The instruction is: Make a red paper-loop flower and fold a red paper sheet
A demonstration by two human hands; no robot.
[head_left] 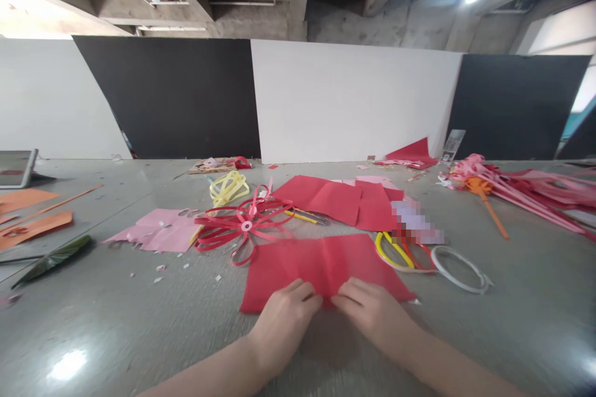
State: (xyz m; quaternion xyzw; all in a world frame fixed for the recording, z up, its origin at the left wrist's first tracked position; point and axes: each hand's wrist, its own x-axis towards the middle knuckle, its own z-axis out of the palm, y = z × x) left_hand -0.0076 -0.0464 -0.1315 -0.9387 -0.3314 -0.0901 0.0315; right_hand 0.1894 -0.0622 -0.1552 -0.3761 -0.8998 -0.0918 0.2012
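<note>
A sheet of red paper (284,267) lies on the grey table in front of me, with a crease down its middle. My left hand (291,307) pinches its near edge just left of the crease. Close by on the right, my right hand (361,304) pinches the same edge. Fingers on both hands are curled, and the fingertips are partly hidden. Touching the sheet's upper left is a looped flower of red paper strips (246,226) with a pale round centre. Scissors with yellow handles (393,251) rest at its upper right.
More red paper (316,195) lies beyond. Pink paper (161,229), a yellow strip flower (229,187) and small scraps sit left. A white wire coil (460,270) lies right, with pink strips (507,189) farther off. Orange paper (40,229), a green leaf (58,257) and a tablet (17,169) are far left.
</note>
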